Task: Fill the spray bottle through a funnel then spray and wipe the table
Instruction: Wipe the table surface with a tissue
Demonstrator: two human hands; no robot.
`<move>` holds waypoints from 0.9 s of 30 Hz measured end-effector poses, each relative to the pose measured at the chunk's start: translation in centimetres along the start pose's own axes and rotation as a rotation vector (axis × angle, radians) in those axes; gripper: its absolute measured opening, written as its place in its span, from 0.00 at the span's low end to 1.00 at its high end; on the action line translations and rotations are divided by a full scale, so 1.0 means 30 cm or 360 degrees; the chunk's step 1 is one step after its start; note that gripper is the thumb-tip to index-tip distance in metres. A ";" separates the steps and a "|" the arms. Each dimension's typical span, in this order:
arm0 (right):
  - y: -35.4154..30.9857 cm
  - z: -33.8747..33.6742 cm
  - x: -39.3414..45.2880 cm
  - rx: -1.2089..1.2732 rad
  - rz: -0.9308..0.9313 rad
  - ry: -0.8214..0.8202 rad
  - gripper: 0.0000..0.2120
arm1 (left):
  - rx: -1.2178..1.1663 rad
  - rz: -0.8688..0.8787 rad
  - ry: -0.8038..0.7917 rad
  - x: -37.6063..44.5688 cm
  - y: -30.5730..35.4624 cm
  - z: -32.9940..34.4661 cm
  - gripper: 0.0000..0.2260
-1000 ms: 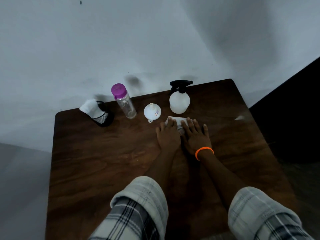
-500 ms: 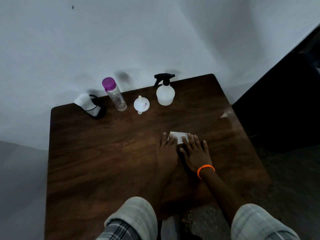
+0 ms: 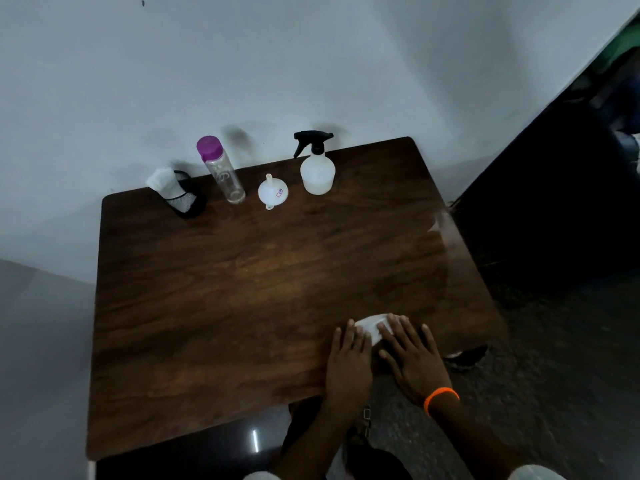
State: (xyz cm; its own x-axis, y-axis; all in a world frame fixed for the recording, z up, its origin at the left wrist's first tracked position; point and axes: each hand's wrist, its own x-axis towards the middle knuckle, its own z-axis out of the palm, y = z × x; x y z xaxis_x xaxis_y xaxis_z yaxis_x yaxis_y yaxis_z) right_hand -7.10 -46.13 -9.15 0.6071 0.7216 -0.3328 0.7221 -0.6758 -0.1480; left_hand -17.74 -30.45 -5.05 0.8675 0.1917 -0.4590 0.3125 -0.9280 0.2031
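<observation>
Both hands have dragged the white cloth (image 3: 370, 328) back to the table's (image 3: 214, 306) near edge; left hand (image 3: 347, 365) and right hand (image 3: 414, 362) press it flat-fingered, well apart from the spray bottle (image 3: 317, 169).

A white spray bottle (image 3: 317, 174) with a black trigger head stood upright at the far edge of the dark wooden table (image 3: 221, 289), its nozzle pointing left. Just to its left a white funnel (image 3: 273, 192) rested mouth-down, spout up, a small sticker on its side. Beyond that stood a clear water bottle (image 3: 221, 170) with a purple cap, leaning slightly in the wide-angle view. Well apart from them, near the table's front edge, a white cloth (image 3: 372, 326) lay flat on the wood.
</observation>
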 end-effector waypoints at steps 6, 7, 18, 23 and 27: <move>0.059 -0.055 0.037 -0.0039 0.0018 -0.0111 0.28 | -0.0030 -0.0093 -0.0020 0.056 0.060 -0.011 0.30; 0.056 -0.064 0.059 -0.0024 0.0045 -0.0118 0.28 | -0.0020 -0.0111 0.0020 0.075 0.057 -0.036 0.30; -0.006 -0.224 0.471 0.0134 0.0170 -0.0049 0.35 | -0.0031 -0.0285 0.0082 0.428 -0.132 -0.253 0.28; 0.014 -0.298 0.717 0.0095 0.0055 -0.0053 0.37 | 0.0200 -0.0258 0.0152 0.575 -0.252 -0.363 0.29; 0.011 -0.351 0.877 0.0074 -0.0005 0.0004 0.37 | 0.0369 -0.0298 0.0133 0.695 -0.305 -0.436 0.30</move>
State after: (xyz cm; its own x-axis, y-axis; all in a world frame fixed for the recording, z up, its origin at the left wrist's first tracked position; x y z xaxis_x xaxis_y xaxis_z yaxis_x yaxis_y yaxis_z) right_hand 12.60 -25.79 -8.15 0.6058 0.7239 -0.3300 0.7077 -0.6799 -0.1922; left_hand 2.55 -13.79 -5.16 0.8351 0.3828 -0.3950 0.3816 -0.9204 -0.0853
